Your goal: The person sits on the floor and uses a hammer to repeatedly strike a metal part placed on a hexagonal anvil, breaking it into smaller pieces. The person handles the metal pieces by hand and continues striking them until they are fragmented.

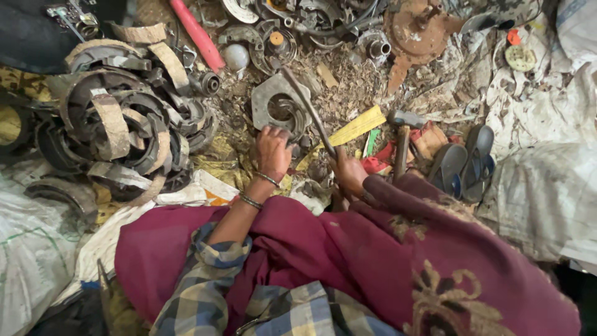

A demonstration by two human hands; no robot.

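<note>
My left hand [272,151] rests with spread fingers on the near edge of a grey metal plate [264,99] that has a round hole and a curved part inside it. My right hand [349,174] is closed around the lower end of a long rusty metal rod [308,109]. The rod slants up and to the left, and its tip lies over the plate. Bangles circle my left wrist. A maroon shawl [373,249] and a plaid sleeve [205,292] cover my arms and lap.
A heap of curved brake shoes [118,124] fills the left. A hammer [403,140] lies right of the rod, beside a yellow strip [357,126] and a pair of grey sandals [463,163]. A red tube [198,34], rusty disc [418,31] and scrap parts lie beyond. White sacks [547,186] lie at the right.
</note>
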